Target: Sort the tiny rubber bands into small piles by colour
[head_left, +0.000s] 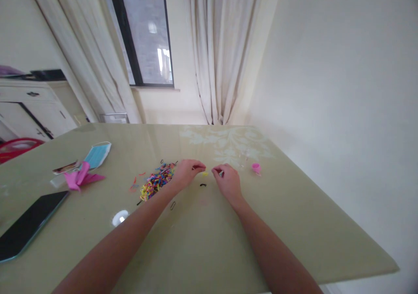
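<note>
A heap of small coloured elastic bands point(157, 181) lies on the glossy green table point(202, 242). My left hand point(187, 172) rests just right of the heap, fingers pinched together near a small yellow band point(204, 173). My right hand point(227, 180) is a little to the right, fingers closed in a pinch on something tiny that I cannot make out. A black band point(203, 185) lies between the hands, and another black band point(173, 205) lies nearer to me by my left forearm.
A small pink cap point(256, 168) sits right of my hands. On the left lie a blue face mask point(97, 155), pink paper point(80, 177) and a dark phone point(29, 224). A white wall runs along the right; curtains and a window stand behind.
</note>
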Action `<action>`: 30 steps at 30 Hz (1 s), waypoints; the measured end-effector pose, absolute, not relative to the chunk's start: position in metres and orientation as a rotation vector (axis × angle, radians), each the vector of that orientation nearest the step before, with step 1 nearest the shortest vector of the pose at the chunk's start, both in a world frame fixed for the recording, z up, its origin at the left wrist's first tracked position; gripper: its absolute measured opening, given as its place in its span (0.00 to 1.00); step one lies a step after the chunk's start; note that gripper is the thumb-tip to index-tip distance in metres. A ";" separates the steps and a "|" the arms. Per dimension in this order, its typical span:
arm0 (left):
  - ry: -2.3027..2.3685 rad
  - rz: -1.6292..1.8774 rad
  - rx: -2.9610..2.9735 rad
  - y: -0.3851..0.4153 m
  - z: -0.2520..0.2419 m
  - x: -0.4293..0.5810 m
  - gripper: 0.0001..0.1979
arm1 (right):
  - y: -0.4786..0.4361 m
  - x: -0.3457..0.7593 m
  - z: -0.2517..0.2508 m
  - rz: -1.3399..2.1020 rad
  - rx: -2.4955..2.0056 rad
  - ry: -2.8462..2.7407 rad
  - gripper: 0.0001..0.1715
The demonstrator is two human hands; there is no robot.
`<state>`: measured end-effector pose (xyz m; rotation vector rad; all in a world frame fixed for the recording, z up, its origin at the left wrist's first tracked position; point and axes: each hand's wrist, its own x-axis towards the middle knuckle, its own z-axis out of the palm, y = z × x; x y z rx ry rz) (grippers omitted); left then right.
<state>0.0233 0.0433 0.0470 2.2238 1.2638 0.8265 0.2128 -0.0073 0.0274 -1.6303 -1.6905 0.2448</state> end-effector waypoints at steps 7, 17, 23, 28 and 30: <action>1.217 0.806 2.314 0.055 0.032 0.019 0.12 | -0.010 0.211 0.027 0.254 -1.633 -1.708 0.10; 1.563 0.620 2.507 0.008 0.021 -0.049 0.11 | -0.010 0.193 0.027 0.307 -1.613 -1.771 0.09; 1.591 0.588 2.575 -0.005 0.027 -0.027 0.09 | -0.016 0.189 0.027 0.283 -1.577 -1.847 0.08; 1.418 0.962 2.440 -0.010 0.037 -0.027 0.13 | -0.020 0.189 0.033 0.599 -1.358 -1.690 0.07; 1.293 1.109 2.419 -0.015 0.041 -0.028 0.14 | -0.023 0.189 0.037 0.852 -1.249 -1.603 0.12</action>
